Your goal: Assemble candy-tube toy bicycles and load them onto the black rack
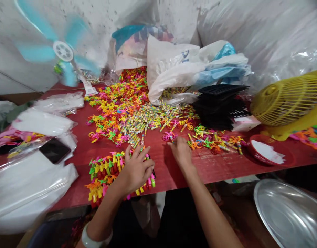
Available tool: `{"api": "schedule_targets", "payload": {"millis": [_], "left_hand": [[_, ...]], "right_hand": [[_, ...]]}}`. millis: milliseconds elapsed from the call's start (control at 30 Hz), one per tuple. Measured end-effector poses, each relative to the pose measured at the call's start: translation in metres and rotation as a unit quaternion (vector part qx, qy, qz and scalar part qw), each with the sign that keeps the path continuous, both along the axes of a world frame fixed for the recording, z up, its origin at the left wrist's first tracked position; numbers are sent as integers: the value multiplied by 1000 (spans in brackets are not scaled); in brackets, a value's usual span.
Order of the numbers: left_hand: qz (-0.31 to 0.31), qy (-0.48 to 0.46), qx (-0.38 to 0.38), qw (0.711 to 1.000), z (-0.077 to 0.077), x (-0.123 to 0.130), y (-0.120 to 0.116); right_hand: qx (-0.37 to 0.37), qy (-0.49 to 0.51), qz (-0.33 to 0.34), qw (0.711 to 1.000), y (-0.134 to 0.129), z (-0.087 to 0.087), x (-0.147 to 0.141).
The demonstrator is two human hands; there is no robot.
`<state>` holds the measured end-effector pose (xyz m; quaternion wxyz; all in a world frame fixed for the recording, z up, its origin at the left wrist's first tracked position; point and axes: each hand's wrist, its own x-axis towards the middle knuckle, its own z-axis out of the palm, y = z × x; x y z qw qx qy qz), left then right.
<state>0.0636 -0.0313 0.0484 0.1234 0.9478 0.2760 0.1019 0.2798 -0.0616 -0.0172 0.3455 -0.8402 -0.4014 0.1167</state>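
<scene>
My left hand (137, 168) lies with its fingers spread over rows of small colourful plastic pieces (106, 168), which stand close together at the table's front edge. These pieces are green, yellow, orange, red and pink; the hand hides part of them. To the right, my right hand (182, 152) has its fingers curled down close to the table, beside a pink plastic piece (169, 135). Whatever its fingertips pinch is hidden. Just beyond both hands spreads a pile of short patterned tubes (140, 119), with a heap of looped plastic pieces (109, 120) on its left.
Plastic bags (42, 122) and a dark phone (55, 150) lie left. A blue fan (63, 51) spins behind them. Large white sacks (173, 62) stand at the back. Black trays (217, 106), a red basket (255, 151) and a yellow fan (284, 100) are right, above a metal basin (289, 210).
</scene>
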Motion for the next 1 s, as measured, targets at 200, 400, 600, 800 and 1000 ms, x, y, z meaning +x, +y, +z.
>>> {"api": "schedule_targets", "payload": {"millis": [200, 400, 600, 800, 1000], "left_hand": [[-54, -7, -48, 997, 9, -17, -4], [23, -11, -21, 999, 7, 3, 10], [38, 46, -53, 997, -5, 20, 16], [4, 20, -80, 997, -2, 15, 18], [8, 9, -77, 997, -4, 16, 18]], "right_hand": [[5, 84, 19, 996, -3, -8, 10], [77, 367, 119, 920, -35, -24, -50], [111, 424, 155, 885, -34, -27, -82], [173, 167, 221, 945, -35, -21, -80], [177, 102, 252, 946, -40, -27, -83]]}}
